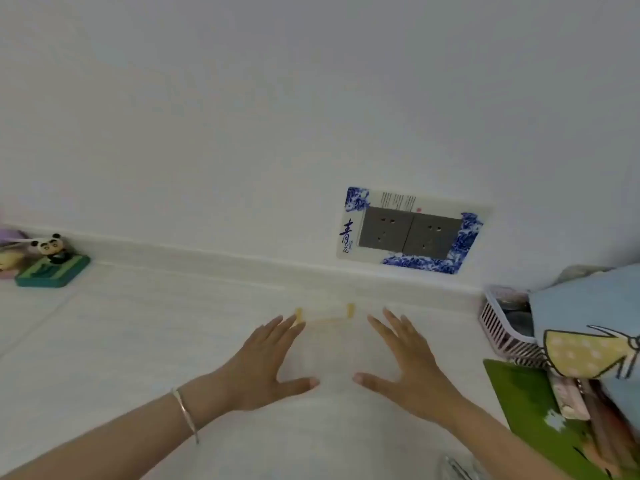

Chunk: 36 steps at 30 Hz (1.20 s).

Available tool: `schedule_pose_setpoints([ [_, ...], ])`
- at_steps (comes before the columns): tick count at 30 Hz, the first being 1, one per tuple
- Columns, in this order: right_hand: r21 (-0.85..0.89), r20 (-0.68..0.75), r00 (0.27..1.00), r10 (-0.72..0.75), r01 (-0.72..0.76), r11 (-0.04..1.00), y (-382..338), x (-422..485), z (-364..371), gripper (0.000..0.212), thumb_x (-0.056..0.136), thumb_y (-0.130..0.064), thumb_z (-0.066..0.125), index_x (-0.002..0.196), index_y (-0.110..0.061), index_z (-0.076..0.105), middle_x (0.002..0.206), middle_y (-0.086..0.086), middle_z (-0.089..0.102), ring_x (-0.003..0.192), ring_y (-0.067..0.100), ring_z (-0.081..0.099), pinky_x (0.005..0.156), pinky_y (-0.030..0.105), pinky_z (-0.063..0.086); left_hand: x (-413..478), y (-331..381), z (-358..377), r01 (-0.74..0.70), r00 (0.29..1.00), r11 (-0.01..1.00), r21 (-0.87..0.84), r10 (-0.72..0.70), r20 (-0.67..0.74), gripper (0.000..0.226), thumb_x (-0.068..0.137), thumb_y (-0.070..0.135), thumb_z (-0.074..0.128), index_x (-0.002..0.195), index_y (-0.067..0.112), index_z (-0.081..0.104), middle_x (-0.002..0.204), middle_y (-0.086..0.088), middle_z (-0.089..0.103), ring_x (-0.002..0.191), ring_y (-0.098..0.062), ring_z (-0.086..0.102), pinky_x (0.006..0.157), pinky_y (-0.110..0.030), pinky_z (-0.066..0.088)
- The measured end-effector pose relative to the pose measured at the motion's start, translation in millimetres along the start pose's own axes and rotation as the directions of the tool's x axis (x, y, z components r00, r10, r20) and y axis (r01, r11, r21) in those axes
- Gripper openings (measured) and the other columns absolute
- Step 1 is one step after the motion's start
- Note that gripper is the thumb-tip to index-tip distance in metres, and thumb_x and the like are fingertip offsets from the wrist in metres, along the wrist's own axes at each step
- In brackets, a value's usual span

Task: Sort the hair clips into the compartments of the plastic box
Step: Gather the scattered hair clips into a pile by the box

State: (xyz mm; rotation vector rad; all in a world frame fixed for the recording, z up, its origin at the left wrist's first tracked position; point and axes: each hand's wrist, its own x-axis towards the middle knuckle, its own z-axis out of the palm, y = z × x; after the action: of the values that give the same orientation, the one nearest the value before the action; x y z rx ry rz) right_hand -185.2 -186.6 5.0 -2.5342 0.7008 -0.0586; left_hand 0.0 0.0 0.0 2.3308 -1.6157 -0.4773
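From the head view, both hands are spread flat and open, fingers splayed, clamped on nothing. The left hand (266,368) and right hand (401,365) lie on either side of a clear plastic box (325,344) that sits on the white surface (138,341) near the wall. The box is so transparent and the picture so soft that I can only make it out by two yellow latches (350,310) at its far edge and a faint yellowish line between them. The left fingertips reach up close to the left latch; whether either palm actually touches the box walls I cannot tell. The compartments are not visible, and I see no hair clips anywhere; they may lie out of sight.

I judge the box to be light, stiff and rather slippery, thin plastic that would skate on this smooth top. Holding it by both side walls, as the hands are placed to do, seems the safest way; the latches look like the part to pinch for opening the lid.

The latched edge faces the wall, away from the person. The outline is too faint to say which way its long axis runs.

Off to the right stand a pink slatted basket (498,327) and a green mat (519,403); a panda figurine (53,249) sits far left, a socket panel (412,230) on the wall.
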Motion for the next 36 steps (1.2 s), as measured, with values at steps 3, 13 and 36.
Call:
schedule_pose_setpoints([
  [3, -0.115, 0.032, 0.998, -0.058, 0.062, 0.991, 9, -1, 14, 0.094, 0.061, -0.088, 0.036, 0.14, -0.052, -0.001, 0.153, -0.023, -0.018, 0.141, 0.006, -0.024, 0.118, 0.038, -0.009, 4, -8, 17, -0.051, 0.999, 0.991, 0.121, 0.052, -0.012, 0.102, 0.067, 0.083, 0.02, 0.147, 0.026, -0.007, 0.157, 0.007, -0.011, 0.142, -0.009, -0.016, 0.114, -0.029, -0.01],
  [13, -0.288, -0.035, 0.988, -0.153, 0.137, 0.948, 20, -17, 45, 0.079, 0.066, -0.087, 0.019, 0.138, -0.058, 0.005, 0.155, -0.022, -0.004, 0.143, 0.009, -0.019, 0.117, 0.037, -0.012, 11, -27, 34, -0.138, 0.973, 0.974, 0.179, 0.167, -0.16, 0.09, 0.075, 0.073, 0.026, 0.148, 0.026, 0.002, 0.157, 0.011, 0.003, 0.143, -0.007, -0.002, 0.109, -0.017, -0.005],
  [36, -0.188, -0.084, 0.965, -0.249, 0.23, 0.955, -48, -115, 103, 0.073, 0.078, -0.071, 0.025, 0.144, -0.044, 0.012, 0.158, -0.012, -0.002, 0.144, 0.007, -0.013, 0.118, 0.039, -0.011, -219, -73, 68, 0.204, 0.977, 0.979, 0.011, -0.203, -0.07, 0.119, 0.039, 0.101, 0.014, 0.143, 0.044, 0.012, 0.157, 0.011, 0.007, 0.145, -0.015, -0.001, 0.118, -0.042, 0.003],
])
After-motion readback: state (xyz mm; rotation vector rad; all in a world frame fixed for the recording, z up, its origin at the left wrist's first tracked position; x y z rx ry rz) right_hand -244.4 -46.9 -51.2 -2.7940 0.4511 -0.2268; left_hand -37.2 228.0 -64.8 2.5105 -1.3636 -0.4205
